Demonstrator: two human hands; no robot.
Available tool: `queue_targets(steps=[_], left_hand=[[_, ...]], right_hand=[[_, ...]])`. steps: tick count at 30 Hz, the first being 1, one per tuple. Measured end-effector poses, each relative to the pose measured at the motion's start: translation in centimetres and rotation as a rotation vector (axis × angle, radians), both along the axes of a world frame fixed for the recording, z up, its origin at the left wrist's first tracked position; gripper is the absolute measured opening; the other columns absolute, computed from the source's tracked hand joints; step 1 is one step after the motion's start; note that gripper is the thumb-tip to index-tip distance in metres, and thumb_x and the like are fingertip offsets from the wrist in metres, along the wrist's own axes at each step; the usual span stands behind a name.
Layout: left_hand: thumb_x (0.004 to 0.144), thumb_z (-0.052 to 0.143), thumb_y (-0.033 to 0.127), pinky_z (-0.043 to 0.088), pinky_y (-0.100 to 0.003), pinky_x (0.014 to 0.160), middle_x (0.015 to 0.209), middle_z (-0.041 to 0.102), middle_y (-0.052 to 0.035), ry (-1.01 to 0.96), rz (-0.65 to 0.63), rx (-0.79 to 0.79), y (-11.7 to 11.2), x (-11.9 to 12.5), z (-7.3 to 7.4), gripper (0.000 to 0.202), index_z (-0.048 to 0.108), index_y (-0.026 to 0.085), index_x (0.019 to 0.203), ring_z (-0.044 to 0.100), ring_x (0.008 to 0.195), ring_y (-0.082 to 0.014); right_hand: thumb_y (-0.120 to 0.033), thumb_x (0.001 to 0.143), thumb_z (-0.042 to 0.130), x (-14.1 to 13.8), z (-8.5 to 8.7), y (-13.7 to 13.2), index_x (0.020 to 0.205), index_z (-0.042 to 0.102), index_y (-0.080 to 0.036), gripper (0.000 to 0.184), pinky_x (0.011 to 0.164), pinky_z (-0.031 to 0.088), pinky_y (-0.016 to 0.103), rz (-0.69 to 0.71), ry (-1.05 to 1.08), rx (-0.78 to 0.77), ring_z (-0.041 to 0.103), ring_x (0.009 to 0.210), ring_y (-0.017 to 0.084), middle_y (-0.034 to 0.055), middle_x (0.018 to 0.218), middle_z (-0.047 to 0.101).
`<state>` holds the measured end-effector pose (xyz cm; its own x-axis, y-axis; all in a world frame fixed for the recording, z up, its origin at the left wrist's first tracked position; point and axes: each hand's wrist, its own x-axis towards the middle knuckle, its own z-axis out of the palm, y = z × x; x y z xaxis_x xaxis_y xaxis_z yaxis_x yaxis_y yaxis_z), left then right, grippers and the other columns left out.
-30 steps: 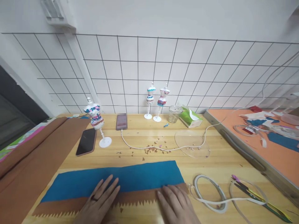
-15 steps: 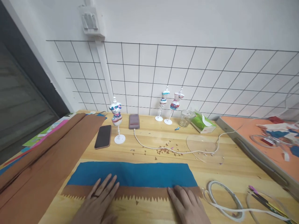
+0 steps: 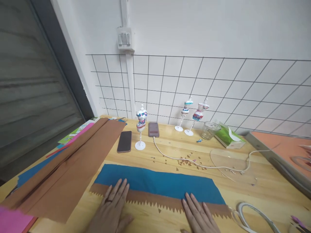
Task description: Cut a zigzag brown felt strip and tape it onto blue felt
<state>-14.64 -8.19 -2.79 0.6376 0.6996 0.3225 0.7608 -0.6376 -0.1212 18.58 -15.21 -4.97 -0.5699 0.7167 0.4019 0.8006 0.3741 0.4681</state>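
Observation:
A long strip of blue fabric [image 3: 155, 181] lies flat on the wooden table, edged along its near side by a brown strip [image 3: 148, 197] cut into zigzag points. My left hand [image 3: 110, 205], with a dark ring on one finger, rests palm down, its fingertips on the left part of both strips. Toward the right end, my right hand [image 3: 198, 212] lies flat with fingers stretched over the brown edge onto the blue. Neither hand grips anything. One small brown triangle [image 3: 159, 210] sits just below the points, between the hands.
Folded brown fabric [image 3: 89, 155] covers the table's left side. Behind the strip are a phone [image 3: 124, 141], a small mannequin [image 3: 141, 124], a device [image 3: 153, 129] on a white cable, brown scraps [image 3: 186, 161], a glass jar [image 3: 210, 130] and a tissue pack [image 3: 229, 136]. A tape roll [image 3: 255, 216] lies at right.
The camera view has turned left, shifting everything rightward. My right hand's fingers, bent before, are now stretched out flat, reaching onto the blue. My left hand stays flat on the strip.

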Motion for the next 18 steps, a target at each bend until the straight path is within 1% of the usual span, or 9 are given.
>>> queue_targets(steps=[2,4,8,10,12,14,16,18], left_hand=[[0.082,0.04,0.055,0.032,-0.034,0.098,0.138,0.036,-0.007,-0.002,0.048,0.009,-0.1,-0.6,-0.4,0.076,0.006,0.02,0.14,0.036,0.124,-0.0233],[0.082,0.04,0.055,0.032,-0.036,0.098,0.138,0.035,-0.0074,0.0,0.092,0.008,-0.2,-1.1,-0.8,0.076,0.004,0.02,0.14,0.035,0.125,-0.0237],[0.083,0.039,0.055,0.03,-0.039,0.1,0.14,0.03,-0.007,0.004,0.146,-0.041,-0.4,-1.8,-1.3,0.075,0.003,0.02,0.14,0.03,0.127,-0.0244],[0.083,0.039,0.054,0.029,-0.04,0.1,0.141,0.029,-0.0067,-0.003,0.149,-0.061,-0.3,-1.9,-1.5,0.075,0.004,0.02,0.14,0.028,0.128,-0.0244],[0.084,0.038,0.053,0.029,-0.04,0.1,0.14,0.03,-0.0062,-0.016,0.146,-0.067,-0.2,-1.9,-1.6,0.073,0.004,0.021,0.14,0.028,0.128,-0.0241],[0.084,0.038,0.053,0.028,-0.041,0.101,0.14,0.031,-0.0068,-0.032,0.155,-0.066,-0.1,-1.7,-1.5,0.073,0.004,0.021,0.14,0.028,0.128,-0.0247],[0.085,0.038,0.05,0.027,-0.044,0.101,0.141,0.03,-0.0091,-0.059,0.153,-0.061,-0.4,-1.1,-0.9,0.072,0.005,0.018,0.14,0.025,0.129,-0.0269],[0.086,0.04,0.046,0.025,-0.048,0.101,0.141,0.03,-0.0119,-0.093,0.073,-0.105,-1.5,-0.2,0.2,0.069,0.01,0.017,0.14,0.022,0.129,-0.03]], right_hand=[[-0.048,0.084,0.039,-0.1,0.1,-0.2,0.139,0.015,-0.004,0.074,0.069,0.053,0.039,-0.027,0.016,-0.001,0.061,0.098,0.027,0.0133,0.116,0.059],[-0.046,0.084,0.038,-0.3,0.6,-0.5,0.139,0.007,-0.002,0.077,0.068,0.053,0.041,-0.053,0.042,0.001,0.062,0.096,0.028,0.0154,0.114,0.06],[-0.043,0.085,0.038,-0.9,1.3,-1.0,0.138,0.005,0.002,0.077,0.072,0.053,0.046,-0.11,0.084,-0.015,0.059,0.101,0.031,0.0216,0.118,0.055],[-0.043,0.085,0.037,-1.1,1.3,-1.2,0.138,0.006,0.004,0.077,0.074,0.052,0.047,-0.143,0.101,-0.024,0.056,0.104,0.033,0.0246,0.121,0.052],[-0.044,0.086,0.036,-1.1,1.3,-1.4,0.138,0.006,0.003,0.076,0.074,0.052,0.049,-0.168,0.121,-0.022,0.055,0.105,0.034,0.0257,0.121,0.051],[-0.043,0.087,0.034,-1.3,1.2,-1.7,0.139,0.005,0.001,0.074,0.075,0.051,0.052,-0.2,0.16,-0.032,0.052,0.108,0.035,0.0254,0.122,0.05],[-0.041,0.088,0.033,-1.6,1.3,-2.0,0.14,0.002,-0.002,0.072,0.077,0.05,0.053,-0.226,0.219,-0.049,0.049,0.112,0.036,0.0251,0.125,0.048],[-0.038,0.088,0.034,-1.7,1.4,-2.5,0.14,0.001,-0.004,0.07,0.079,0.049,0.054,-0.251,0.283,-0.076,0.043,0.117,0.036,0.0246,0.129,0.044]])
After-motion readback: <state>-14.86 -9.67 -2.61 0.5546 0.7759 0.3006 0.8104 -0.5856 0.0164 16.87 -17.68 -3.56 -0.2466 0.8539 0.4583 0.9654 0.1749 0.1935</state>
